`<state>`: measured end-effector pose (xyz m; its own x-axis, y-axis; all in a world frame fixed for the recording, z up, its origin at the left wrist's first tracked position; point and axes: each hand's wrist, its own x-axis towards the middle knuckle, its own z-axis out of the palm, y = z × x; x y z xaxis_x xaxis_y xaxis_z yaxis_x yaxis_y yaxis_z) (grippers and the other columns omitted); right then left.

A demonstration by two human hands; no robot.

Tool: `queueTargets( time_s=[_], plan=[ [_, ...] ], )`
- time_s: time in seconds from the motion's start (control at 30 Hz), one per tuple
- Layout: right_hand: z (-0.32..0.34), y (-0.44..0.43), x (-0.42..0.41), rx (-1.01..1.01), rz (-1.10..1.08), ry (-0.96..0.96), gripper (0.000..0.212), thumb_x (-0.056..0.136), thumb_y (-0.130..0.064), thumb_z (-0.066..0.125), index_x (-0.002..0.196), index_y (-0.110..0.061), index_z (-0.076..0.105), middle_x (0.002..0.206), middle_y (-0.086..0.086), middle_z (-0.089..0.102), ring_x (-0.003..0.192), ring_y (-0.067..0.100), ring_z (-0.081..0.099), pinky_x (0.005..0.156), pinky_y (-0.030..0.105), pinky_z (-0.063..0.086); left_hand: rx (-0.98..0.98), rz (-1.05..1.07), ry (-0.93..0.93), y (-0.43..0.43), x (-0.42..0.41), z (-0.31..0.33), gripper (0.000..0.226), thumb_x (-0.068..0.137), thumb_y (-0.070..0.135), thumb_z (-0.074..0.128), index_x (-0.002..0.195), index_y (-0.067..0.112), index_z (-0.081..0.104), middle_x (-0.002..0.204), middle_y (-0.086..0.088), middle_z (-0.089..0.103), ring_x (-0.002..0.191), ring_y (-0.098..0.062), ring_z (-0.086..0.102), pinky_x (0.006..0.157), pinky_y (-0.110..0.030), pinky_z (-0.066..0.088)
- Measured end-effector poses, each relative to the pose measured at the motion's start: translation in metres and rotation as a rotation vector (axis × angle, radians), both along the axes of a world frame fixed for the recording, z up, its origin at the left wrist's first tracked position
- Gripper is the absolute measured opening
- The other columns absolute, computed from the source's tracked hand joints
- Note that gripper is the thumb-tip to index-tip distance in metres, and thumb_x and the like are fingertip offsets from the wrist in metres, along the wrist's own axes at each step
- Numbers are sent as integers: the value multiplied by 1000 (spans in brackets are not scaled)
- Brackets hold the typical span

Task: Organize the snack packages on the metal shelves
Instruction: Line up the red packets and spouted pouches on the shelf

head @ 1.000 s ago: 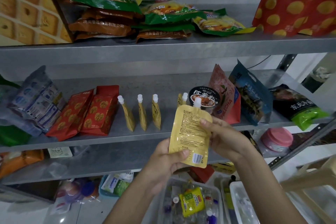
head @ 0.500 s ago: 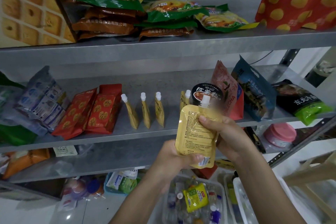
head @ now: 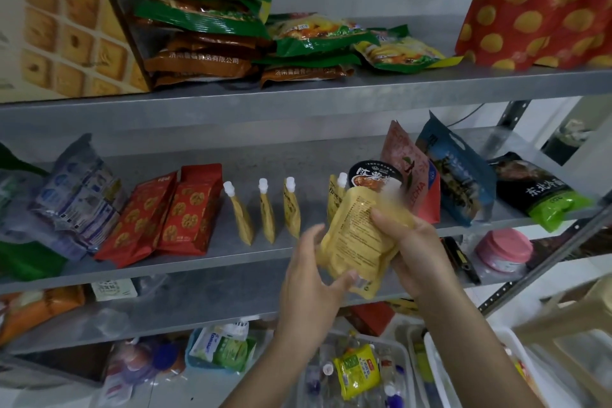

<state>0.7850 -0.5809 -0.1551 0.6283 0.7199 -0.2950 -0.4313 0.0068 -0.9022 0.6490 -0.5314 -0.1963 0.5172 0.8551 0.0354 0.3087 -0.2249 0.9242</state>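
Observation:
A yellow spouted pouch (head: 356, 238) is held tilted in front of the middle metal shelf (head: 231, 250). My left hand (head: 309, 278) pinches its lower corner with the thumb. My right hand (head: 410, 242) grips its upper right side, and the white cap is blurred. Three matching yellow pouches (head: 266, 212) stand in a row on the middle shelf, and a further one (head: 336, 192) stands behind the held pouch, next to a black noodle cup (head: 374, 175).
Red cookie packs (head: 165, 215) and a blue-white bag (head: 76, 199) lie left on the middle shelf; pink, blue and black-green bags right. The top shelf (head: 298, 94) holds a waffle box, stacked green and brown packs, a red bag. Clear bins (head: 357, 371) stand below.
The pouch has tilted from upright to leaning right and moved slightly up toward the shelf. My left hand has shifted to its lower corner, and the view has drawn closer.

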Motion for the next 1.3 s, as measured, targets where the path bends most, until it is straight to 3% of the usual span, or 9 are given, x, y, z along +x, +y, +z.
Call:
queueTargets(
  time_s=[0.13, 0.27, 0.33, 0.47, 0.57, 0.63, 0.83, 1.1, 1.3],
  plan=[
    [-1, 7, -9, 2, -123, 66, 11, 93, -5, 57, 95, -8, 68, 79, 7, 73, 70, 19, 70, 59, 30, 55, 269, -147, 243, -7, 5, -4, 103, 79, 56, 68, 155, 31, 2, 159, 20, 2, 148, -5, -2, 122, -35, 13],
    [0, 8, -20, 41, -43, 100, 17, 94, -3, 51, 103, -5, 66, 91, 12, 71, 85, 24, 67, 74, 34, 53, 571, -32, 419, 4, 8, -17, 98, 66, 19, 86, 147, 10, 33, 144, -11, 49, 132, -26, 49, 103, -45, 47],
    [-1, 7, -20, 78, 63, 32, 19, 92, -16, 57, 105, -6, 65, 96, 12, 68, 94, 23, 64, 80, 33, 51, 483, 14, 297, 11, 6, -18, 74, 76, -4, 72, 142, 12, 44, 130, -7, 61, 116, -24, 61, 91, -37, 55],
    [-1, 9, -8, -59, 317, -288, 63, 70, -47, 67, 131, -36, 52, 118, -20, 63, 108, -9, 57, 84, 17, 44, -115, -128, -29, 28, -6, -15, 19, 95, 6, 57, 110, 16, 65, 88, 9, 69, 85, -14, 64, 75, -15, 48],
    [-3, 18, 2, -106, 319, -302, 82, 58, -31, 81, 134, -26, 51, 120, -4, 66, 107, 11, 64, 77, 22, 55, -415, -319, -165, 37, -14, -16, 20, 89, 19, 64, 109, 15, 67, 97, 2, 74, 96, -17, 69, 86, -30, 56],
    [-3, 21, 5, -115, 286, -266, 68, 54, -23, 84, 119, -11, 64, 104, 8, 74, 95, 22, 70, 80, 36, 58, -571, -396, -228, 37, -17, -19, 31, 83, 19, 65, 113, 13, 66, 105, -2, 74, 102, -21, 69, 85, -34, 57],
    [-13, 23, 4, -130, 105, -295, 32, 66, -7, 83, 93, -2, 69, 84, 13, 75, 76, 26, 72, 73, 40, 60, -545, -213, -242, 31, -16, -19, 24, 82, 6, 73, 105, 8, 68, 97, -6, 76, 90, -20, 73, 72, -29, 58],
    [-12, 11, 12, -155, 397, -252, 29, 72, -6, 76, 100, -5, 68, 95, 12, 75, 85, 24, 73, 75, 35, 60, -587, -182, -273, 34, -23, -17, 20, 82, -1, 70, 102, 2, 69, 95, -12, 76, 85, -22, 74, 65, -27, 58],
    [-17, 10, 12, -162, 342, -341, 19, 74, -1, 75, 93, 0, 70, 88, 13, 75, 78, 26, 73, 70, 36, 60, -625, -193, -278, 34, -20, -23, 21, 81, -1, 71, 102, 1, 69, 97, -13, 75, 88, -25, 74, 67, -29, 59]
  ],
)
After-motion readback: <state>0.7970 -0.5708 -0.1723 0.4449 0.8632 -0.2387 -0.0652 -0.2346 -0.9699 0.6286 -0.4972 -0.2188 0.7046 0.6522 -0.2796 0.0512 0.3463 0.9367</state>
